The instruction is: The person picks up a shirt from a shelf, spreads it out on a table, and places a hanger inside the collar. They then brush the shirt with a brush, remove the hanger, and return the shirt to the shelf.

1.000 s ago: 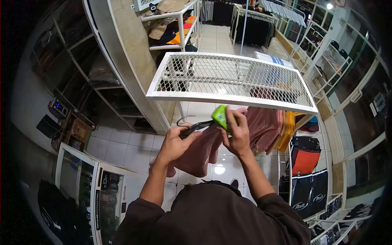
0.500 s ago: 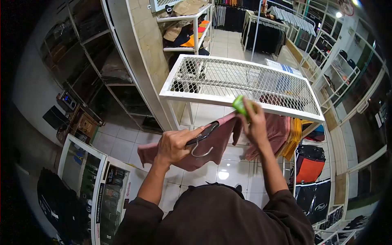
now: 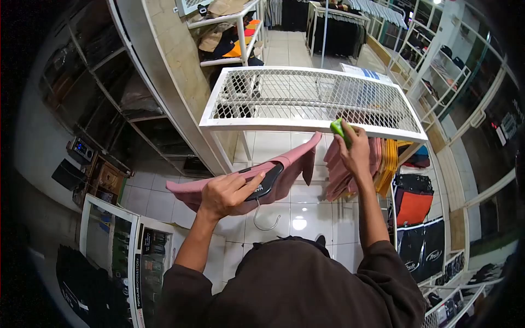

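My left hand (image 3: 221,195) grips a black clothes hanger (image 3: 269,181) by its middle, its metal hook hanging down toward me. A pink shirt (image 3: 299,154) is on this hanger, stretched across in front of me with its far shoulder raised. Closed around a small bright green block-like object (image 3: 337,129) is my right hand (image 3: 355,150), just right of the shirt's far shoulder and close to the front edge of a white mesh-topped rack (image 3: 240,124). What kind of object the green thing is, I cannot tell.
More pink shirts (image 3: 334,177) and mustard ones (image 3: 389,167) hang beneath the rack at right. Caps fill the white shelves (image 3: 240,27) behind it. A glass display case (image 3: 134,240) stands at lower left, and folded garments (image 3: 413,208) lie at right.
My right hand with the green object has moved right, away from the shirt. My left hand has shifted slightly left, turning the hanger so the shirt's top edge shows more. The camera view has shifted.
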{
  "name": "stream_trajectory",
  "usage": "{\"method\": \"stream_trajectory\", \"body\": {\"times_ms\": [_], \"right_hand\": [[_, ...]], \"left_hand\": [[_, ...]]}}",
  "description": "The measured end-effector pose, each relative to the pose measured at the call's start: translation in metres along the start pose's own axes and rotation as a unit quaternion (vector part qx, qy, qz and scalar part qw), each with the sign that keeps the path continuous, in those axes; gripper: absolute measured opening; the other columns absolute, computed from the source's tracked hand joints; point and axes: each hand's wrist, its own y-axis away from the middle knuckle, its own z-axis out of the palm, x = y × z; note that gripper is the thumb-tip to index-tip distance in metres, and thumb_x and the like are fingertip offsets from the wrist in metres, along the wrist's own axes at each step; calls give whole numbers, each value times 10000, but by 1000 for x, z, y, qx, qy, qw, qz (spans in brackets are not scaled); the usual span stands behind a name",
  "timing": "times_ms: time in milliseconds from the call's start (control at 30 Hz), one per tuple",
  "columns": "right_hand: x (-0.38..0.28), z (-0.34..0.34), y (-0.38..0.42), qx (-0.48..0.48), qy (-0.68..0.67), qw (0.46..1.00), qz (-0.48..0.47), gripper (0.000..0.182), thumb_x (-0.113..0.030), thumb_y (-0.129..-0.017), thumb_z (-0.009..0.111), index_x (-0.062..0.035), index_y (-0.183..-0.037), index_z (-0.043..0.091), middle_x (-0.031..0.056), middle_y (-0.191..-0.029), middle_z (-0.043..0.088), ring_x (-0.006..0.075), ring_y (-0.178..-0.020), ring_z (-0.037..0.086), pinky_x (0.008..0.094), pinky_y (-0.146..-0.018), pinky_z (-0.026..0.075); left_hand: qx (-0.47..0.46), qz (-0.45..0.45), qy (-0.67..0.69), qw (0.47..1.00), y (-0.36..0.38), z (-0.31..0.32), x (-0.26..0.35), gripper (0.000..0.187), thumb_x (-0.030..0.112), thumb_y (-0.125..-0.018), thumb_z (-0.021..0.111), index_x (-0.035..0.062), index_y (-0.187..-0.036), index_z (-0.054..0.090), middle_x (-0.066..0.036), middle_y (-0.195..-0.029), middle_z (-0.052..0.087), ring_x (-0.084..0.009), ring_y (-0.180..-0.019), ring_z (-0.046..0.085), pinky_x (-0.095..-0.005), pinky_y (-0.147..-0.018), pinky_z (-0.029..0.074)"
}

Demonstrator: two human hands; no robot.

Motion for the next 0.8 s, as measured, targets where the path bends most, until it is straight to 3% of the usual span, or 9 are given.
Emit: {"method": "stream_trajectory", "body": {"times_ms": [67,167,233,367,467,567,633,667,800], "right_hand": [[-24,-21,3,17,-45,999,-9,459,-175,-899,742,-116,-1348,664,237,-1140,639,381,-994,658,425,-833,545],[-74,-35,20,-75,-107,980,-150,499,-200,-882,772,-144,-1364,653,243,-1209,618,400,-1064,636,430,-923,522],[-68,-28,26,-123,-115,974,-155,523,-216,-879,779,-148,-1379,639,250,-1238,605,407,-1106,618,438,-970,503],[48,-9,23,-16,73,997,20,500,-137,-906,738,-93,-1391,624,219,-1225,607,349,-1095,635,391,-956,510],[2,-40,25,3,-66,994,88,492,-168,-892,748,-94,-1367,640,222,-1177,619,390,-1114,618,445,-964,502],[-50,-46,37,-84,-101,989,-73,510,-156,-873,772,-88,-1360,637,219,-1214,618,370,-1146,609,442,-997,490],[-54,-40,43,-146,-136,976,-92,520,-150,-858,786,-91,-1353,638,218,-1242,615,381,-1159,603,438,-1012,483],[-35,-32,39,-96,-87,986,-104,504,-156,-861,781,-96,-1342,645,213,-1228,617,388,-1151,600,440,-1002,484],[62,-27,45,9,48,995,91,462,-168,-886,755,-96,-1332,656,198,-1163,624,366,-1057,622,433,-928,506]], "left_hand": [[28,6,7,1000,-3,7,-1,528,154,-688,714,128,-1214,748,-8,-682,527,-181,-634,625,-319,-563,514],[49,52,-9,997,-6,26,-7,513,233,-718,733,171,-1227,744,29,-634,427,-137,-556,526,-295,-555,495],[55,75,-7,996,-12,28,-6,499,248,-731,753,173,-1224,745,30,-632,417,-132,-546,512,-297,-543,484],[27,52,1,998,-12,25,3,507,199,-713,735,157,-1218,747,21,-643,446,-144,-575,554,-306,-542,489],[29,32,31,999,-15,33,2,525,140,-696,705,143,-1219,748,10,-651,476,-161,-599,591,-316,-548,496],[11,36,58,998,-15,42,8,522,144,-701,703,145,-1222,748,7,-651,476,-162,-595,589,-318,-539,485],[4,50,71,996,-23,47,8,518,148,-711,694,142,-1226,746,4,-649,478,-165,-589,588,-323,-529,473],[17,50,75,996,-25,51,8,517,139,-718,682,142,-1231,744,1,-632,466,-174,-569,571,-335,-513,451],[3,22,86,996,-19,63,0,501,157,-711,707,172,-1211,748,-1,-640,488,-167,-547,560,-327,-498,442]]}}
